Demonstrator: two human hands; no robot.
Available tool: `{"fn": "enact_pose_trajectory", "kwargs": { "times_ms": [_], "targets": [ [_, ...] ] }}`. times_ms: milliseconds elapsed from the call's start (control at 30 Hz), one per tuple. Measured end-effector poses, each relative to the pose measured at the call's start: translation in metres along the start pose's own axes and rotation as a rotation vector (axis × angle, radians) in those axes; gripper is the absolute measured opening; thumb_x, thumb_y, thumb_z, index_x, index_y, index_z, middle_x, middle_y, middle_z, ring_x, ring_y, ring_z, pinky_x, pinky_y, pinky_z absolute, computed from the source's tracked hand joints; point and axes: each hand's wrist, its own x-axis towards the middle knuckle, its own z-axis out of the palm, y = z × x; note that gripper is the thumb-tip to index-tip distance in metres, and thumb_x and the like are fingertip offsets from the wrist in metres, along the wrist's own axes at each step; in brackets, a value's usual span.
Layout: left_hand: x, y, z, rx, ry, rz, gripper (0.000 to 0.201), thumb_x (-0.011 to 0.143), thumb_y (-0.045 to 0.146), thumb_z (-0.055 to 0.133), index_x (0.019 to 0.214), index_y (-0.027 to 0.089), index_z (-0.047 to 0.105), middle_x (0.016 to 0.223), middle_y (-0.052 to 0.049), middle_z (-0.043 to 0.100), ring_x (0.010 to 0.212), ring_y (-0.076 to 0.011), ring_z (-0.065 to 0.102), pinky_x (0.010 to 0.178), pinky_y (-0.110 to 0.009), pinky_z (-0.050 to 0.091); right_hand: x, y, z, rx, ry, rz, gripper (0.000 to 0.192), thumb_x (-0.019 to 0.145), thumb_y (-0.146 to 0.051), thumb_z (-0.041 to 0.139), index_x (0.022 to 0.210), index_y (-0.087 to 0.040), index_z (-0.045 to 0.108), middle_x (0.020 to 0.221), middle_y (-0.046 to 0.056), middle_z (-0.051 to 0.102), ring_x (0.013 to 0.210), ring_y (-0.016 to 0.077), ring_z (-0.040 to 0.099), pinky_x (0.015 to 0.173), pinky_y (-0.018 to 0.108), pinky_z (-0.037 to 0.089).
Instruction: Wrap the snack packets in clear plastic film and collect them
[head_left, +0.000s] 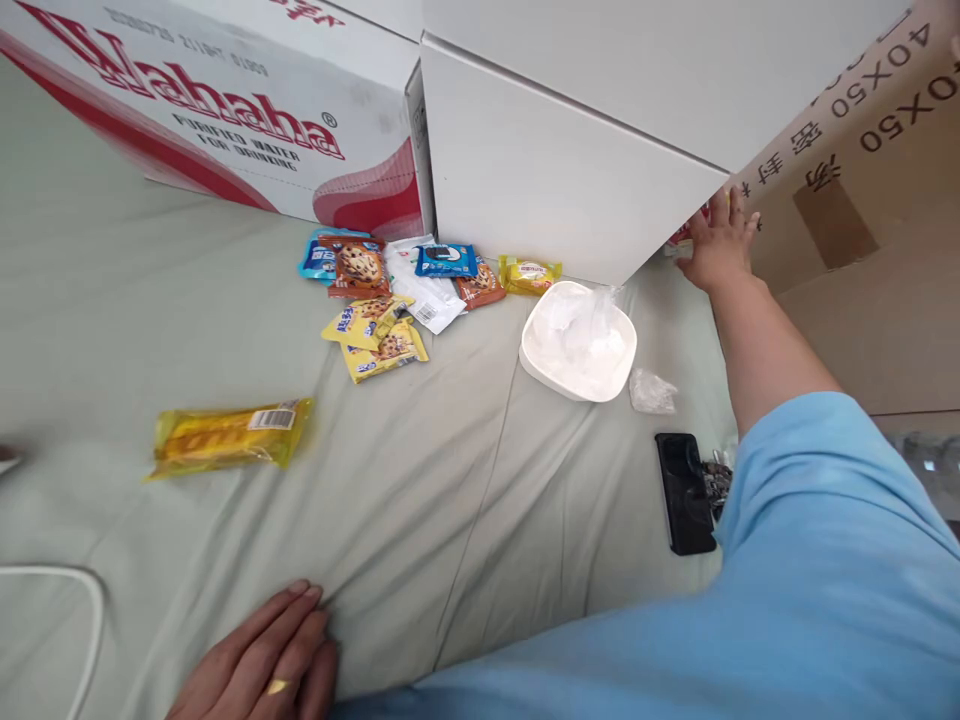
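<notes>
My left hand (259, 655), with a gold ring, lies on the pale green sheet (405, 500), its fingers stretched out side by side and holding nothing. At the far right my right hand (721, 240) reaches past the corner of a white box, fingers spread over a red packet (681, 236) that is mostly hidden. Nearer the middle stands a white plastic bowl (534, 375) with a clear plastic bag (581, 330) in it. A crumpled clear wrapper (652, 391) lies beside the bowl. Farther left is a long bread in a yellow wrapper (232, 437).
Snack packets, including yellow cookie packets (386, 350), a brown cookie packet (360, 268), a blue packet (446, 260) and a small yellow packet (529, 275), lie before a Wahaha carton (262, 110) and a white box (555, 170). A black phone (684, 495), brown carton (885, 230) and white cable (96, 620) are around.
</notes>
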Motion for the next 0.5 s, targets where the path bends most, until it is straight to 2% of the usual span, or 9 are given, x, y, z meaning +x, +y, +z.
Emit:
{"fn": "enact_pose_trajectory", "kwargs": {
  "times_ms": [33, 100, 167, 200, 267, 367, 433, 500],
  "targets": [
    [0.002, 0.002, 0.0, 0.006, 0.01, -0.003, 0.023, 0.081, 0.006, 0.076, 0.101, 0.016, 0.069, 0.101, -0.013, 0.078, 0.09, -0.0304, 0.076, 0.081, -0.044, 0.057, -0.011, -0.001, -0.006, 0.034, 0.017, -0.007, 0.068, 0.092, -0.029, 0.07, 0.15, -0.002, 0.048, 0.17, 0.03, 0.016, 0.159, 0.037, 0.009, 0.117, 0.06, 0.017],
    [0.003, 0.005, 0.0, 0.006, 0.03, -0.013, 0.023, 0.081, 0.005, 0.075, 0.101, 0.015, 0.068, 0.103, -0.014, 0.078, 0.094, -0.0311, 0.075, 0.082, -0.044, 0.058, -0.039, -0.006, -0.015, 0.118, 0.036, -0.011, 0.047, 0.096, -0.023, 0.063, 0.139, -0.005, 0.062, 0.161, 0.026, 0.041, 0.15, 0.0327, 0.034, 0.116, 0.052, 0.028],
    [0.002, 0.006, 0.001, -0.009, 0.045, -0.019, 0.024, 0.082, 0.005, 0.074, 0.102, 0.014, 0.067, 0.104, -0.014, 0.077, 0.098, -0.0314, 0.074, 0.084, -0.043, 0.058, -0.072, -0.012, -0.02, 0.19, 0.035, 0.012, 0.034, 0.099, -0.02, 0.056, 0.125, -0.005, 0.073, 0.135, 0.023, 0.066, 0.127, 0.0267, 0.059, 0.107, 0.043, 0.041],
    [0.001, 0.007, 0.002, -0.015, 0.052, -0.021, 0.024, 0.081, 0.005, 0.074, 0.103, 0.014, 0.067, 0.104, -0.014, 0.077, 0.099, -0.0316, 0.074, 0.085, -0.043, 0.058, -0.091, -0.015, -0.02, 0.222, 0.015, 0.019, 0.032, 0.098, -0.021, 0.056, 0.12, -0.007, 0.075, 0.123, 0.02, 0.072, 0.114, 0.0248, 0.065, 0.102, 0.041, 0.046],
    [-0.001, 0.007, 0.004, -0.026, 0.07, -0.026, 0.025, 0.081, 0.004, 0.074, 0.104, 0.014, 0.067, 0.105, -0.014, 0.076, 0.102, -0.0319, 0.073, 0.087, -0.043, 0.058, -0.132, -0.023, -0.018, 0.299, -0.085, -0.006, 0.032, 0.093, -0.028, 0.064, 0.118, -0.013, 0.076, 0.115, 0.015, 0.075, 0.099, 0.0235, 0.069, 0.094, 0.039, 0.052],
    [-0.005, 0.009, 0.008, -0.047, 0.091, -0.038, 0.025, 0.082, 0.006, 0.071, 0.104, 0.015, 0.066, 0.107, -0.014, 0.076, 0.106, -0.0313, 0.072, 0.09, -0.043, 0.058, -0.192, -0.036, -0.009, 0.342, -0.321, -0.14, 0.042, 0.075, -0.026, 0.079, 0.117, -0.02, 0.078, 0.125, 0.012, 0.072, 0.103, 0.0258, 0.07, 0.095, 0.037, 0.053],
    [-0.007, 0.01, 0.009, -0.082, 0.104, -0.052, 0.024, 0.084, 0.007, 0.068, 0.105, 0.017, 0.065, 0.108, -0.013, 0.075, 0.108, -0.0301, 0.071, 0.092, -0.042, 0.058, -0.224, -0.049, -0.003, 0.278, -0.351, -0.052, 0.028, 0.076, -0.02, 0.072, 0.103, -0.017, 0.08, 0.112, 0.013, 0.076, 0.099, 0.0263, 0.071, 0.093, 0.036, 0.052],
    [-0.007, 0.01, 0.008, -0.154, 0.12, -0.09, 0.022, 0.086, 0.007, 0.064, 0.105, 0.019, 0.064, 0.106, -0.011, 0.074, 0.107, -0.0283, 0.07, 0.094, -0.042, 0.058, -0.25, -0.068, 0.001, 0.3, -0.278, 0.097, 0.021, 0.081, -0.019, 0.063, 0.094, -0.017, 0.079, 0.101, 0.014, 0.077, 0.092, 0.0257, 0.071, 0.09, 0.036, 0.053]
  ]
}}
